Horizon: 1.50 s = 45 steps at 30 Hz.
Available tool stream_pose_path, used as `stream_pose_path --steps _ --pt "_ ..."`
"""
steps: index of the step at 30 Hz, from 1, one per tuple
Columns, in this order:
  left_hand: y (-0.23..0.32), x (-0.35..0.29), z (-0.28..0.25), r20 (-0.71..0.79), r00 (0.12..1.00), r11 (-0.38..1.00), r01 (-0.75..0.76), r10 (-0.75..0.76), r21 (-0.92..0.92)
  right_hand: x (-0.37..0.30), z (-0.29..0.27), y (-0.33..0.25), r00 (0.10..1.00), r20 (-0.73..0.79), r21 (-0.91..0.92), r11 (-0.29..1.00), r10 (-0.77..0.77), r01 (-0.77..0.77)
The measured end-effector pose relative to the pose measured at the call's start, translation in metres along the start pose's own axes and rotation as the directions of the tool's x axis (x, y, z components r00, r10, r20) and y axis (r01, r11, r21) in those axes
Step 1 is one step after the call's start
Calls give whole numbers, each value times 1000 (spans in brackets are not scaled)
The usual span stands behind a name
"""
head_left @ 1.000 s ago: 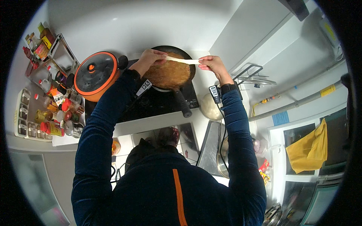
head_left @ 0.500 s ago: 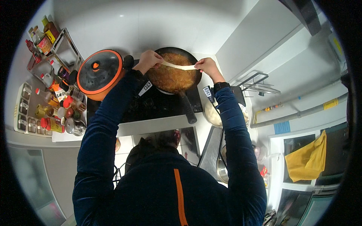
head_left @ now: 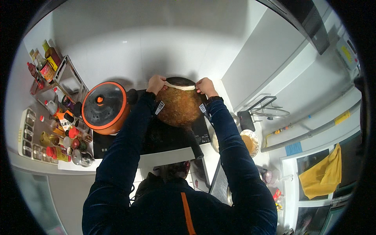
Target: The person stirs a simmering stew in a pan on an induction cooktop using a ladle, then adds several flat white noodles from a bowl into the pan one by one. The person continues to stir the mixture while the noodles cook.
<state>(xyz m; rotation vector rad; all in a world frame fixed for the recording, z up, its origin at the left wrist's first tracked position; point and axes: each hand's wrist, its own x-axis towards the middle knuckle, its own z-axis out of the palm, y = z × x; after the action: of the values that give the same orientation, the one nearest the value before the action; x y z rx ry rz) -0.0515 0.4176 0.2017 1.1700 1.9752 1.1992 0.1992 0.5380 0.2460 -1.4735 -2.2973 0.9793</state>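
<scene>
A pale, flat strip of what looks like dough (head_left: 180,86) spans the far side of a dark frying pan (head_left: 181,80). My left hand (head_left: 156,84) pinches one end between thumb and fingers, and my right hand (head_left: 206,87) pinches the other. The strip sags a little, low over the brown, saucy food (head_left: 178,107) that fills most of the pan. Whether its middle touches the food, I cannot tell. Toward me, slightly right, points the pan's black handle (head_left: 192,143).
Left of the pan, an orange pot (head_left: 117,122) with a dark lid (head_left: 102,102) sits on the black cooktop (head_left: 156,137). Seasoning bottles (head_left: 58,152) crowd the far left. Beyond my right forearm are a bowl (head_left: 256,145) with brown contents and a wire rack (head_left: 263,111).
Both hands have lowered the stretched strip to the pan's far side and come slightly closer together. The whole view has shifted, so the pan and pot appear lower.
</scene>
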Motion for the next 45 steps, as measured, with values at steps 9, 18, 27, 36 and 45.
stream_pose_path --steps 9,18,27,36,45 --pt "27 -49 -41 45 999 987 -8 15 -160 -68 -48 100 997 25 354 932 70 -74" --pt "99 -167 12 521 853 872 228 36 -434 -211 -50 255 931 182 0 947 315 -320" --pt "135 -217 101 660 751 862 329 10 -387 -255 9 272 975 -51 -458 862 218 -217" --pt "115 -215 90 677 736 888 318 -10 -333 -272 12 227 984 -60 -607 777 169 -170" --pt "107 -213 76 637 767 875 354 -70 -330 -245 -31 237 875 223 -134 903 429 -409"
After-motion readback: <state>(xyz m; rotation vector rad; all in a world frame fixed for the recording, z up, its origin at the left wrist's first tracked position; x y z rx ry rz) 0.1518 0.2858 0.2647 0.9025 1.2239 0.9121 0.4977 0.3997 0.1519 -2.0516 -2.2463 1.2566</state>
